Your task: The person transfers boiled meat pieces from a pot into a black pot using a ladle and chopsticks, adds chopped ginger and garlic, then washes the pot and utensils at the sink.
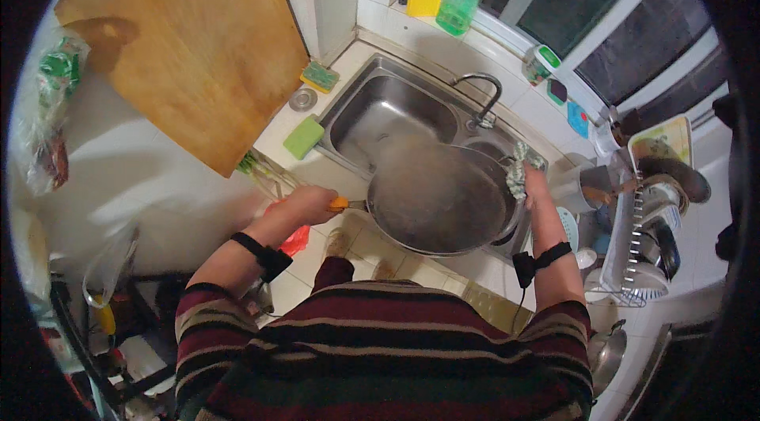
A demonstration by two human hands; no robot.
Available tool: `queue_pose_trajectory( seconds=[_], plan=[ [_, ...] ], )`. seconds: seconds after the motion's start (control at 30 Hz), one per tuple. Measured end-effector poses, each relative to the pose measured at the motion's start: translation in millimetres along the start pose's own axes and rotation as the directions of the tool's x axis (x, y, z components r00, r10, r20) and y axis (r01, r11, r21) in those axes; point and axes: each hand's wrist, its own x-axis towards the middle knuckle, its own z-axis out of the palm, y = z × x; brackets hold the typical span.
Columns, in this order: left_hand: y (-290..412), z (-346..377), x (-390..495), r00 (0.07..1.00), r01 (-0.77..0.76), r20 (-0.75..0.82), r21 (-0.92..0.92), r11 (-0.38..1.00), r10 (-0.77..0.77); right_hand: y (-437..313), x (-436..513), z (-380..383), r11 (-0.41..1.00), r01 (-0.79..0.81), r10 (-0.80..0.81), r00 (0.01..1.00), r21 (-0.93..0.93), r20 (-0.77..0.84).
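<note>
My left hand (pixel 317 205) grips the orange-tipped handle (pixel 339 204) of a large dark pan (pixel 439 225). On the pan's far right side, my right hand (pixel 534 183) holds a patterned cloth (pixel 519 172) against the rim. The pan is over the near edge of a stainless steel double sink (pixel 395 100) and partly hides the smaller basin. A hazy cloud like steam blurs the pan's middle, so its contents cannot be made out. The curved faucet (pixel 490 88) stands behind the pan.
A green sponge (pixel 304 137), a drain strainer (pixel 303 99) and a yellow-green sponge (pixel 320 77) lie left of the sink. A large wooden board (pixel 208 59) stands at upper left. Green soap (pixel 460 5) sits on the window ledge. A dish rack (pixel 635 243) with dishes is at right.
</note>
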Motion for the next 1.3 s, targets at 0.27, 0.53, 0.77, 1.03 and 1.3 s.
queue_pose_trajectory(
  seconds=[0.27, 0.53, 0.77, 1.03, 1.3],
  plan=[
    [-30.0, 5.1, 62.5, 0.967, -0.139, 0.178, -0.22, 0.965, 0.18, -47.9, 26.0, -3.6, 0.846, -0.115, 0.074, 0.992, -0.52, -0.099],
    [-48.1, 38.2, 109.7, 0.871, -0.276, 0.194, -0.566, 0.777, 0.451, -86.8, 89.6, -20.6, 0.77, 0.139, -0.161, 0.987, -0.623, 0.021],
    [-61.0, 41.0, 124.1, 0.827, -0.219, 0.25, -0.681, 0.698, 0.503, -166.2, 59.2, 58.3, 0.926, 0.066, -0.089, 0.995, -0.372, -0.044],
    [-72.7, 20.9, 118.0, 0.789, -0.197, 0.253, -0.76, 0.62, 0.561, -155.9, 64.2, 63.2, 0.949, -0.021, 0.005, 0.999, -0.315, -0.05],
    [-106.6, -29.8, 103.7, 0.514, 0.235, 0.467, -0.883, 0.406, 0.719, -113.7, 55.3, 59.5, 0.177, 0.082, -0.111, 0.992, -0.981, 0.063]
  ],
)
